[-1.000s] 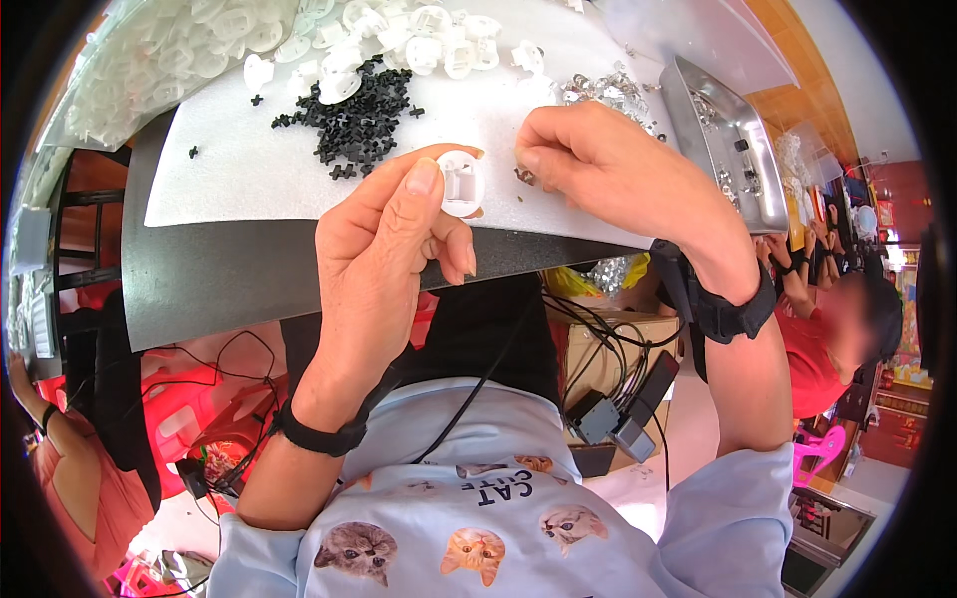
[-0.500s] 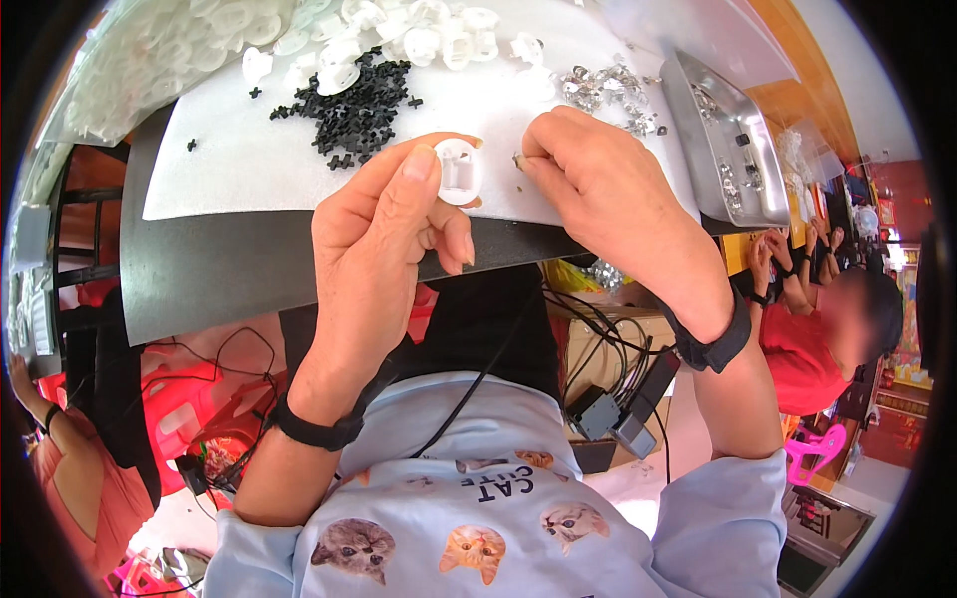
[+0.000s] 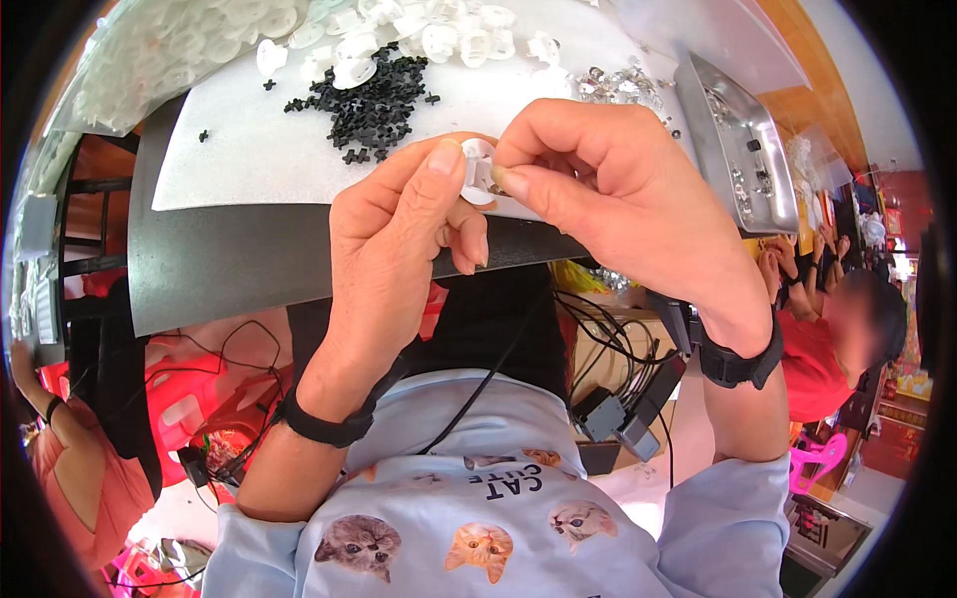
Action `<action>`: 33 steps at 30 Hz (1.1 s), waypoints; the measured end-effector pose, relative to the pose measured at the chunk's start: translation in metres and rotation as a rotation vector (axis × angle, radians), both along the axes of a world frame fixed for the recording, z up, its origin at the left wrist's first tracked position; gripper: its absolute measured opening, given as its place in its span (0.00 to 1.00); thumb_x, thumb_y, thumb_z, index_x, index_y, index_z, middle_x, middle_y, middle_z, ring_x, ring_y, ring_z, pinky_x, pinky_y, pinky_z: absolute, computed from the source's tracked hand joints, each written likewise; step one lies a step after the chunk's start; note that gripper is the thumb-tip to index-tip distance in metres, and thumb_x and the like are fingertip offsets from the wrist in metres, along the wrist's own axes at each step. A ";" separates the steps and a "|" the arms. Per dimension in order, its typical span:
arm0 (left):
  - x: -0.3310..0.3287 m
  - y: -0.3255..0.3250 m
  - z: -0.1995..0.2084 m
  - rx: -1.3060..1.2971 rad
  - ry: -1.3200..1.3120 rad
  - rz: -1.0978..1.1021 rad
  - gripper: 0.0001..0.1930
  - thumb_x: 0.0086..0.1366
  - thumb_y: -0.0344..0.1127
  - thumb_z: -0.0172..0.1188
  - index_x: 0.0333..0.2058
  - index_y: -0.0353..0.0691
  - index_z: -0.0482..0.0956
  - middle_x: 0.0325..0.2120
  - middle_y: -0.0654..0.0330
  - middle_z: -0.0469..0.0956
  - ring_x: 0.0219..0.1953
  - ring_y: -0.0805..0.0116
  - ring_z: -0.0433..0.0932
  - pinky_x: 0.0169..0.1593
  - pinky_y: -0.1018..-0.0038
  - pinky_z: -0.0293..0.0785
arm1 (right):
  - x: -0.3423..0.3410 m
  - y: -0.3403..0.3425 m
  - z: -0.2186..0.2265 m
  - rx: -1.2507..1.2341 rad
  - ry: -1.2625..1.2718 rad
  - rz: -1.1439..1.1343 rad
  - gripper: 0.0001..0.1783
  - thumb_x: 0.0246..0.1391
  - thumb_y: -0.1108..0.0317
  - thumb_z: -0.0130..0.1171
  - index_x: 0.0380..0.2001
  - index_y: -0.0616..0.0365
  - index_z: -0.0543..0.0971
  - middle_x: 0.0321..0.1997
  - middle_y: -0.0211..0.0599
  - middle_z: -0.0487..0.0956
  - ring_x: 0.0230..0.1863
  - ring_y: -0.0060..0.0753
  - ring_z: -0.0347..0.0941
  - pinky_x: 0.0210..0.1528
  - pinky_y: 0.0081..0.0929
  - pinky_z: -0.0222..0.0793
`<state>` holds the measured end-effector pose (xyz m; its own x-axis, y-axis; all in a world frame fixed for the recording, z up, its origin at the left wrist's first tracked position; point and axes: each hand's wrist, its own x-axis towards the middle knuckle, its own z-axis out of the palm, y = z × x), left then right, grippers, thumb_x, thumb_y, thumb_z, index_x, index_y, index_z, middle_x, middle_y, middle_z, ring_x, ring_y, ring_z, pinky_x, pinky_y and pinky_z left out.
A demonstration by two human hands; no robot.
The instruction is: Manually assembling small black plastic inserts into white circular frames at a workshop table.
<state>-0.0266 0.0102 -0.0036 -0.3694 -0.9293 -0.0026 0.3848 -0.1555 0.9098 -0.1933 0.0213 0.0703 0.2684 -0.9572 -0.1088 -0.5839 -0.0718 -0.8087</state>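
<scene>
My left hand (image 3: 387,229) is closed, with thumb and forefinger pinching a round white plastic part (image 3: 476,177) by its edge, its recessed face showing. My right hand (image 3: 623,189) meets it from the right. Its thumb and forefinger pinch a small metal piece (image 3: 495,188) against the part's right side. Mostly covered by the fingertips, the piece does not show whether it sits in the recess. Just beyond the hands, a heap of black cross-shaped pieces (image 3: 371,112) lies on a white foam sheet (image 3: 249,164).
More white round parts (image 3: 439,42) are piled at the back, beside a clear bag (image 3: 164,60) of them. Small shiny metal pieces (image 3: 620,86) lie back right, by a metal tray (image 3: 743,149). Cables (image 3: 618,339) hang below the table edge. A person in red (image 3: 812,349) sits at right.
My right hand has moved left, bringing its small metal piece from a gap away up to the white part. My left hand still holds that part, slightly further right in the picture.
</scene>
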 end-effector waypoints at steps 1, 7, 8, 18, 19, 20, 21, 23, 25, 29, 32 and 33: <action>0.000 0.000 0.000 0.001 -0.012 0.005 0.19 0.70 0.44 0.48 0.44 0.33 0.78 0.17 0.63 0.74 0.18 0.81 0.69 0.24 0.84 0.62 | 0.001 -0.001 0.000 -0.012 0.000 0.009 0.02 0.55 0.76 0.54 0.29 0.64 0.74 0.22 0.19 0.67 0.25 0.09 0.58 0.25 0.13 0.55; 0.000 0.001 -0.001 0.003 -0.045 0.014 0.19 0.69 0.45 0.50 0.44 0.34 0.78 0.17 0.63 0.74 0.18 0.80 0.69 0.24 0.84 0.62 | 0.005 -0.002 0.000 0.072 -0.040 -0.007 0.02 0.54 0.77 0.55 0.28 0.64 0.75 0.23 0.20 0.70 0.26 0.08 0.60 0.26 0.12 0.57; 0.000 0.001 -0.001 0.003 -0.045 0.014 0.19 0.69 0.45 0.50 0.44 0.34 0.78 0.17 0.63 0.74 0.18 0.80 0.69 0.24 0.84 0.62 | 0.006 -0.003 0.000 0.087 -0.047 -0.021 0.02 0.53 0.78 0.55 0.28 0.65 0.75 0.23 0.20 0.70 0.26 0.08 0.61 0.26 0.12 0.58; -0.001 0.001 -0.002 0.005 0.012 0.017 0.18 0.69 0.43 0.51 0.44 0.32 0.78 0.18 0.62 0.75 0.18 0.78 0.71 0.23 0.83 0.65 | 0.009 0.001 -0.009 0.022 -0.098 -0.068 0.01 0.53 0.79 0.55 0.29 0.66 0.76 0.24 0.20 0.72 0.26 0.08 0.62 0.27 0.11 0.59; -0.001 0.001 -0.002 0.004 0.011 0.017 0.18 0.69 0.43 0.51 0.44 0.32 0.78 0.18 0.62 0.75 0.18 0.78 0.71 0.23 0.83 0.65 | 0.010 0.002 -0.010 0.030 -0.109 -0.086 0.01 0.53 0.80 0.55 0.29 0.65 0.76 0.24 0.20 0.72 0.26 0.08 0.63 0.27 0.11 0.59; 0.000 0.001 -0.002 0.004 0.011 0.017 0.18 0.69 0.43 0.51 0.44 0.32 0.78 0.18 0.62 0.75 0.18 0.78 0.71 0.23 0.83 0.65 | 0.010 0.002 -0.010 0.037 -0.121 -0.103 0.00 0.53 0.80 0.55 0.29 0.65 0.75 0.24 0.21 0.71 0.26 0.08 0.63 0.27 0.11 0.59; 0.000 0.000 -0.003 0.005 0.007 0.015 0.18 0.69 0.43 0.51 0.44 0.32 0.78 0.18 0.62 0.75 0.18 0.79 0.71 0.23 0.84 0.65 | 0.010 0.003 -0.011 0.037 -0.121 -0.103 0.00 0.53 0.80 0.55 0.29 0.65 0.75 0.24 0.21 0.71 0.26 0.08 0.63 0.27 0.11 0.59; 0.000 0.000 -0.003 0.005 0.003 0.012 0.18 0.69 0.44 0.51 0.43 0.32 0.78 0.17 0.62 0.74 0.18 0.79 0.71 0.23 0.84 0.65 | 0.011 0.004 -0.012 0.033 -0.149 -0.136 0.00 0.53 0.80 0.55 0.29 0.65 0.75 0.25 0.21 0.71 0.26 0.07 0.63 0.26 0.11 0.58; 0.000 0.001 -0.003 0.004 -0.001 0.018 0.19 0.69 0.44 0.50 0.43 0.32 0.78 0.16 0.62 0.74 0.18 0.79 0.70 0.23 0.84 0.64 | 0.012 0.005 -0.012 0.002 -0.147 -0.137 0.01 0.52 0.80 0.55 0.28 0.64 0.74 0.24 0.20 0.71 0.26 0.07 0.63 0.26 0.11 0.58; -0.001 0.000 -0.003 -0.003 -0.009 0.016 0.18 0.69 0.44 0.50 0.43 0.32 0.78 0.17 0.62 0.74 0.18 0.79 0.70 0.23 0.84 0.64 | 0.011 0.005 -0.016 -0.051 -0.139 -0.118 0.01 0.52 0.79 0.55 0.29 0.64 0.74 0.23 0.19 0.70 0.25 0.06 0.61 0.25 0.11 0.57; -0.001 0.001 -0.002 0.009 -0.005 0.012 0.18 0.69 0.43 0.50 0.43 0.33 0.78 0.17 0.62 0.75 0.18 0.80 0.70 0.23 0.84 0.64 | 0.012 0.010 -0.020 -0.129 -0.093 -0.107 0.01 0.52 0.79 0.55 0.29 0.64 0.74 0.23 0.21 0.69 0.24 0.09 0.61 0.25 0.12 0.56; -0.001 0.000 -0.002 0.005 -0.001 0.009 0.18 0.69 0.43 0.50 0.43 0.32 0.78 0.18 0.62 0.75 0.18 0.80 0.70 0.23 0.84 0.65 | 0.011 0.011 -0.021 -0.131 -0.095 -0.104 0.01 0.52 0.79 0.55 0.29 0.64 0.74 0.23 0.21 0.69 0.24 0.09 0.61 0.25 0.12 0.56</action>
<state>-0.0272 0.0107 -0.0056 -0.3608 -0.9326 -0.0076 0.3856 -0.1566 0.9093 -0.1820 0.0319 0.0495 0.1703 -0.9846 0.0395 -0.5155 -0.1232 -0.8480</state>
